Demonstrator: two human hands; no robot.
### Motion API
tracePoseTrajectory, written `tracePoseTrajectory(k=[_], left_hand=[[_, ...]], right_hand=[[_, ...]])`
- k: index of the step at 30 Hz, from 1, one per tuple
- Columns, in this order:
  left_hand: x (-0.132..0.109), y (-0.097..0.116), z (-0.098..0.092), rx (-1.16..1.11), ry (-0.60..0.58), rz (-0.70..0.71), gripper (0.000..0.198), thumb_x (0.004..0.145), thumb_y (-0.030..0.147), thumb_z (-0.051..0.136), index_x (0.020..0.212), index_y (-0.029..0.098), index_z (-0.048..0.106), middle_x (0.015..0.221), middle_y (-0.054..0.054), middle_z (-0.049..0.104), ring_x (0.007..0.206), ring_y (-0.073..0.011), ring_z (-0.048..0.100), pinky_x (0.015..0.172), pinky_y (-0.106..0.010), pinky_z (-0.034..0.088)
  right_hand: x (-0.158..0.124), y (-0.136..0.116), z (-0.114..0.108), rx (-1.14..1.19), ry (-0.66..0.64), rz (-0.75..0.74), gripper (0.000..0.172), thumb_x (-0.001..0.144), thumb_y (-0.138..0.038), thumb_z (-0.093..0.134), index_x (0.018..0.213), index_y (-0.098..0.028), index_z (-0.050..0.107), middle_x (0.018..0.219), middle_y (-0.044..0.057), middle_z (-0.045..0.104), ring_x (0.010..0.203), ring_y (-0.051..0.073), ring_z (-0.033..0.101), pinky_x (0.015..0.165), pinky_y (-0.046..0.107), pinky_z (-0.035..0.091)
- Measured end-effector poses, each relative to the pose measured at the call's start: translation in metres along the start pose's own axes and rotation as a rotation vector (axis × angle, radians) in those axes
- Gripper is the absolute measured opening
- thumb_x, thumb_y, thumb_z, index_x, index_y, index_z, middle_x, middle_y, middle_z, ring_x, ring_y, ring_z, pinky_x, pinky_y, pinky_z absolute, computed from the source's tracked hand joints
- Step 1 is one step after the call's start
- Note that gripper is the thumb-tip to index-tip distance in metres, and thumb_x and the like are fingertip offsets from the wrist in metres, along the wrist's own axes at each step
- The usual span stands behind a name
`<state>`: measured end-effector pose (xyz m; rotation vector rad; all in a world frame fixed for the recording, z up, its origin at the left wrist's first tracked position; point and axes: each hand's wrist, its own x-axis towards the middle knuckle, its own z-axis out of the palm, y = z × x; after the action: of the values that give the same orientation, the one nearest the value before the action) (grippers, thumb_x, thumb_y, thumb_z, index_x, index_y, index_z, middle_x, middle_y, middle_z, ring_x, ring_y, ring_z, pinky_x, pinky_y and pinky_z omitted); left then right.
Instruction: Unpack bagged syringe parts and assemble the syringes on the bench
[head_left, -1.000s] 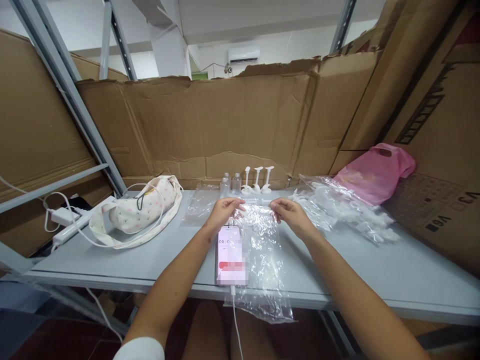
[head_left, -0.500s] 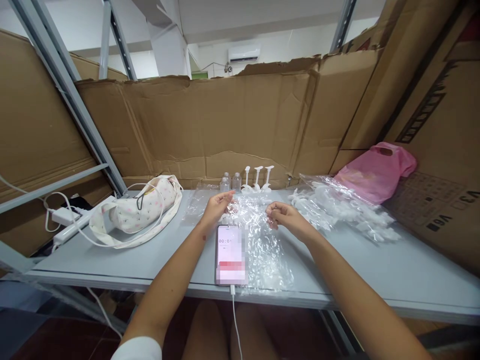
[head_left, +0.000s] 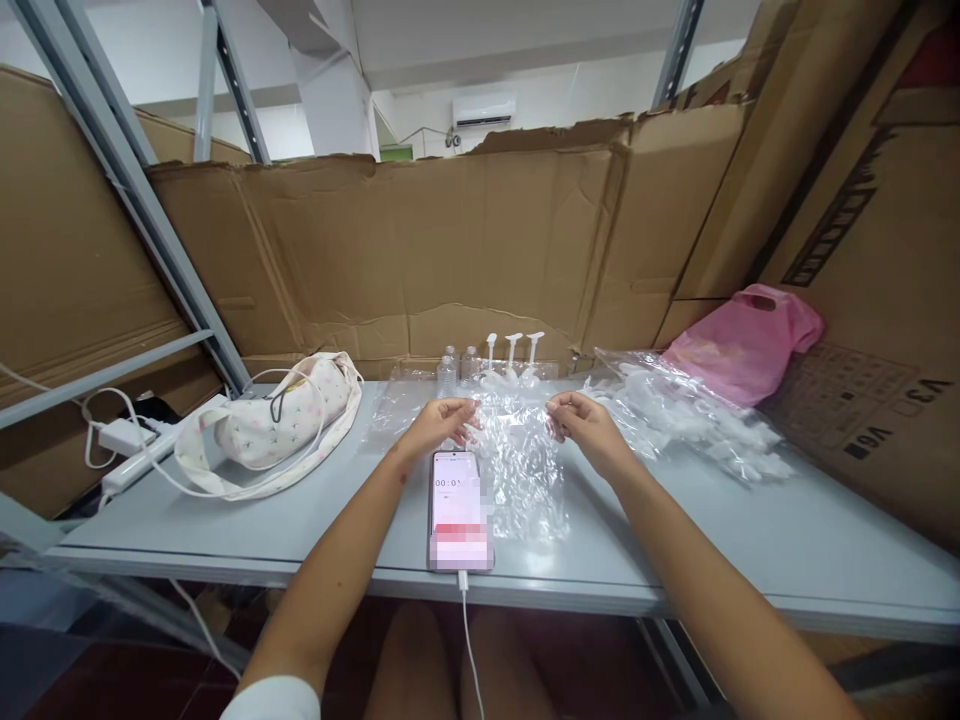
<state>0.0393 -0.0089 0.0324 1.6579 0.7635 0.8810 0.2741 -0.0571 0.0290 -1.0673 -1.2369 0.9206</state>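
A crinkled clear plastic bag (head_left: 521, 480) hangs spread between my two hands over the table. My left hand (head_left: 442, 422) pinches its left edge, just beyond the phone (head_left: 459, 510). On the opposite edge, my right hand (head_left: 581, 420) has thumb and fingers pressed together on the film. Behind the bag stand three white pump heads (head_left: 513, 350), their lower parts seen through the plastic. Small clear bottles (head_left: 448, 372) are next to them on the left, partly covered by the bag.
A flat clear plastic sheet (head_left: 397, 410) lies left of the bottles. Bags of white parts (head_left: 697, 420) and a pink bag (head_left: 746, 345) are on the right. A floral pouch (head_left: 277, 425) and power strip (head_left: 165, 445) lie left. A cardboard wall (head_left: 420, 250) closes the back.
The bag has been lifted and stretched out between my hands, its lower end drawn away from the table's front edge. My right hand has shifted slightly right, my left slightly lower.
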Motion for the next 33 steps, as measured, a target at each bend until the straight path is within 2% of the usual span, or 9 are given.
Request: tracePoseTrajectory(k=[3,8,12,15,20,24,28,31,33], left_hand=[[-0.001,-0.0009,0.0016,0.049,-0.084,-0.016,0.047,0.073,0.052,0.061,0.092,0.009,0.066,0.082,-0.011,0.068,0.056,-0.0108,0.06,0.05,-0.021,0.045],[0.0006,-0.0018,0.0026,0.008,0.084,0.036,0.043,0.075,0.047,0.061,0.094,0.009,0.066,0.074,-0.007,0.066,0.052,-0.0097,0.059,0.048,-0.02,0.044],[0.0022,-0.0007,0.002,-0.008,0.177,0.046,0.037,0.075,0.043,0.061,0.091,0.009,0.066,0.07,-0.006,0.065,0.051,-0.0089,0.058,0.047,-0.019,0.042],[0.0035,-0.0009,0.0039,-0.023,0.191,0.03,0.038,0.075,0.042,0.062,0.094,0.009,0.065,0.073,-0.007,0.066,0.05,-0.0087,0.059,0.048,-0.02,0.043],[0.0016,-0.0024,0.0068,-0.057,0.072,-0.036,0.053,0.073,0.042,0.065,0.116,0.011,0.055,0.085,-0.009,0.067,0.054,-0.0099,0.061,0.052,-0.022,0.047],[-0.0006,-0.0042,0.0078,-0.025,-0.033,-0.065,0.044,0.073,0.04,0.065,0.104,0.009,0.059,0.082,-0.01,0.068,0.053,-0.0092,0.061,0.051,-0.02,0.047],[0.0019,-0.0049,0.0062,-0.028,0.063,-0.005,0.036,0.075,0.038,0.063,0.097,0.01,0.061,0.075,-0.006,0.066,0.049,-0.0067,0.057,0.048,-0.019,0.045],[0.0032,-0.0032,0.0046,-0.049,0.139,0.01,0.038,0.076,0.039,0.062,0.101,0.01,0.059,0.077,-0.006,0.065,0.048,-0.0061,0.057,0.046,-0.018,0.044],[0.0023,-0.0017,0.0053,-0.058,0.13,-0.004,0.044,0.076,0.041,0.062,0.107,0.01,0.057,0.079,-0.006,0.065,0.049,-0.0069,0.058,0.048,-0.019,0.045]], right_hand=[[0.0021,0.0014,-0.0031,0.063,0.061,-0.025,0.036,0.063,-0.051,0.068,0.074,-0.021,0.052,0.055,-0.003,0.053,0.049,0.01,0.048,0.048,0.026,0.04],[-0.0011,-0.0018,-0.0002,0.104,-0.037,0.043,0.043,0.063,-0.052,0.069,0.089,-0.022,0.054,0.073,0.001,0.061,0.061,0.014,0.059,0.059,0.03,0.049],[-0.0036,-0.0026,0.0031,-0.042,-0.183,0.104,0.037,0.059,-0.047,0.073,0.074,-0.02,0.054,0.06,0.0,0.059,0.055,0.014,0.057,0.054,0.029,0.048],[-0.0021,-0.0003,0.0018,-0.098,-0.134,0.103,0.037,0.059,-0.05,0.072,0.066,-0.019,0.052,0.052,-0.002,0.055,0.047,0.013,0.055,0.048,0.027,0.046],[0.0015,0.0032,-0.0032,-0.037,-0.014,0.039,0.039,0.058,-0.052,0.072,0.067,-0.019,0.054,0.053,-0.002,0.054,0.046,0.011,0.052,0.047,0.026,0.043],[0.0008,0.0016,-0.0029,-0.002,0.021,0.024,0.04,0.06,-0.053,0.07,0.073,-0.019,0.055,0.06,0.0,0.058,0.05,0.012,0.054,0.049,0.027,0.044],[-0.0022,-0.0006,-0.0005,-0.014,-0.111,0.07,0.041,0.061,-0.05,0.071,0.086,-0.02,0.056,0.068,0.001,0.062,0.057,0.013,0.056,0.057,0.03,0.048],[-0.0027,0.0008,-0.0002,-0.061,-0.244,0.096,0.037,0.059,-0.044,0.073,0.081,-0.019,0.057,0.062,0.0,0.06,0.055,0.013,0.055,0.057,0.03,0.047],[-0.0016,0.0025,-0.0008,-0.059,-0.233,0.093,0.035,0.06,-0.045,0.072,0.077,-0.019,0.057,0.06,0.0,0.06,0.052,0.013,0.055,0.055,0.029,0.046]])
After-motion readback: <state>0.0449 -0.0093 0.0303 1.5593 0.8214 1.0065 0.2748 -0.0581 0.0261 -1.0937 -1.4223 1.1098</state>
